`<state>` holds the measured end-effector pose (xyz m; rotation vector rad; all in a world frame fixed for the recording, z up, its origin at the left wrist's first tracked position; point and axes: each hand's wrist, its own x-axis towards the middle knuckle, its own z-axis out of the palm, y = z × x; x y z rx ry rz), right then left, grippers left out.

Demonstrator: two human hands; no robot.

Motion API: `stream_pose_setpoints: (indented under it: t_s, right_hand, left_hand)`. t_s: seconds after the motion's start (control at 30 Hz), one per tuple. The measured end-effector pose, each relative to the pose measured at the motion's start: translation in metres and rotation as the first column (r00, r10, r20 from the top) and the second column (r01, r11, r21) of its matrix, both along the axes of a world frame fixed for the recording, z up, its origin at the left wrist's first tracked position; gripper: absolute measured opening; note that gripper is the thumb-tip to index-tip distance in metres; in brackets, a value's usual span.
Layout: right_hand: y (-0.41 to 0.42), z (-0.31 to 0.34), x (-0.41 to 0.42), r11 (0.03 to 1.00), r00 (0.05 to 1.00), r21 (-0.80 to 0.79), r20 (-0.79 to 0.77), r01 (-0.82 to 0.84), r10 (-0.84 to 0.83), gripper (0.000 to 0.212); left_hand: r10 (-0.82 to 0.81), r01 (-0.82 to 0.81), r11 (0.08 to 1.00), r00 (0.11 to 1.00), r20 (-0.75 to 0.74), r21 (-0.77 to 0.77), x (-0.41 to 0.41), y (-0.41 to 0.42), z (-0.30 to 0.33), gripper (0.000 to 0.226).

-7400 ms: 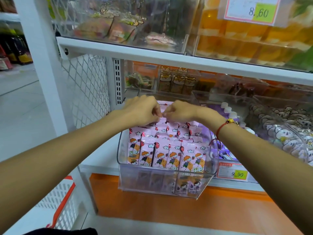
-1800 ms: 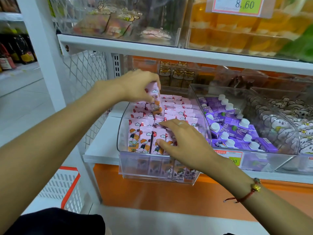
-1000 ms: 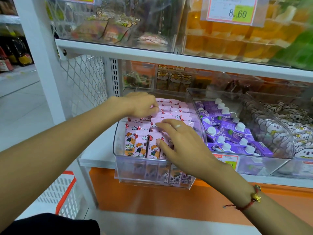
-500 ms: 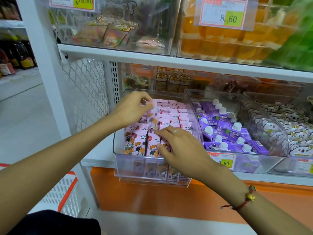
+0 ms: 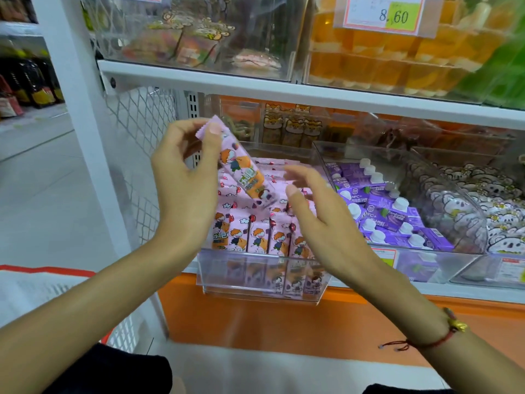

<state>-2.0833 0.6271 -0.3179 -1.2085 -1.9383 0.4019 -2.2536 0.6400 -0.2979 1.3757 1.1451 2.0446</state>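
Fingers of the left hand (image 5: 184,189) pinch a tilted pink packet (image 5: 244,174); right hand (image 5: 321,223) hovers slack, fingertips blurred.

A pink snack packet (image 5: 241,173) with a cartoon kid is being held up, tilting, mid-frame. More packets (image 5: 257,240) are standing in rows in the clear box (image 5: 255,275) just below.

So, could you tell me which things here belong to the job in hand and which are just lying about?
In hand: pink packet, pinched by the left hand; open right hand; rows of packets; clear bin.
Lying about: purple cartons; koala packets; price tag; white basket.
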Motion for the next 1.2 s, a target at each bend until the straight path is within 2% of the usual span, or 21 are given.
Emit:
stream_pose_setpoints:
  t_s: [0.03, 0.1, 0.2, 0.27, 0.33, 0.4, 0.47, 0.6, 0.73, 0.8, 0.83, 0.93, 1.0, 1.1, 1.2]
  right_hand:
    - [-0.004, 0.004, -0.002, 1.000, 0.997, -0.011, -0.068, -0.028, 0.027, 0.044]
    - [-0.011, 0.009, -0.006, 0.997, 0.992, -0.007, -0.102, -0.075, 0.074, 0.048]
    - [-0.015, 0.011, -0.007, 0.995, 0.988, -0.010, -0.118, -0.104, 0.102, 0.031]
    - [-0.014, 0.012, -0.003, 0.980, 0.948, -0.142, -0.306, -0.140, 0.091, 0.021]
    - [-0.010, 0.012, 0.004, 0.923, 0.846, -0.328, -0.533, -0.201, -0.006, 0.011]
    - [-0.007, 0.010, 0.009, 0.872, 0.770, -0.422, -0.632, -0.248, -0.087, 0.009]
    - [-0.007, 0.009, 0.012, 0.854, 0.744, -0.451, -0.658, -0.260, -0.121, 0.009]
    - [-0.007, 0.007, 0.012, 0.848, 0.732, -0.450, -0.672, -0.280, -0.114, 0.013]
    - [-0.007, 0.001, 0.011, 0.853, 0.767, -0.449, -0.634, -0.266, -0.095, 0.009]
    - [-0.007, 0.000, 0.010, 0.853, 0.775, -0.450, -0.626, -0.265, -0.089, 0.006]
    - [-0.006, 0.001, 0.010, 0.852, 0.762, -0.448, -0.641, -0.272, -0.093, 0.004]
    - [-0.002, 0.007, 0.018, 0.827, 0.694, -0.434, -0.716, -0.358, -0.076, 0.023]
    - [-0.001, 0.012, 0.021, 0.819, 0.661, -0.407, -0.749, -0.405, -0.045, 0.027]
    - [-0.003, 0.011, 0.019, 0.875, 0.668, -0.366, -0.741, -0.317, -0.067, 0.029]
    - [-0.004, 0.007, 0.018, 0.924, 0.683, -0.331, -0.721, -0.192, -0.117, 0.033]
  left_hand:
    - [-0.030, 0.030, 1.000, 1.000, -0.010, 0.000, 0.004, -0.005, 0.000, 0.007]
    - [-0.116, 0.116, 0.993, 0.993, -0.026, -0.014, 0.012, -0.013, -0.001, 0.007]
    - [-0.251, 0.250, 0.968, 0.964, -0.084, -0.030, 0.020, -0.018, -0.001, 0.011]
    - [-0.337, 0.332, 0.941, 0.939, -0.073, -0.069, 0.021, -0.018, -0.004, 0.018]
    - [-0.386, 0.371, 0.917, 0.918, -0.090, -0.144, 0.021, -0.017, -0.009, 0.020]
    - [-0.396, 0.350, 0.909, 0.895, -0.204, -0.228, 0.022, -0.017, -0.015, 0.024]
    - [-0.432, 0.344, 0.888, 0.852, -0.296, -0.305, 0.025, -0.018, -0.021, 0.033]
    - [-0.518, 0.414, 0.838, 0.808, -0.279, -0.357, 0.028, -0.020, -0.028, 0.033]
    - [-0.376, 0.254, 0.918, 0.803, -0.463, -0.305, 0.029, -0.020, -0.036, 0.045]
    - [-0.318, 0.202, 0.942, 0.798, -0.511, -0.269, 0.027, -0.019, -0.037, 0.044]
    - [-0.307, 0.194, 0.946, 0.796, -0.521, -0.260, 0.025, -0.018, -0.037, 0.042]
    - [-0.327, 0.217, 0.939, 0.807, -0.492, -0.267, 0.021, -0.015, -0.036, 0.036]
    - [-0.365, 0.254, 0.925, 0.796, -0.483, -0.281, 0.020, -0.014, -0.037, 0.032]
    - [-0.394, 0.270, 0.916, 0.744, -0.540, -0.295, 0.019, -0.014, -0.040, 0.030]
    - [-0.313, 0.213, 0.949, 0.719, -0.620, -0.232, 0.019, -0.013, -0.041, 0.042]
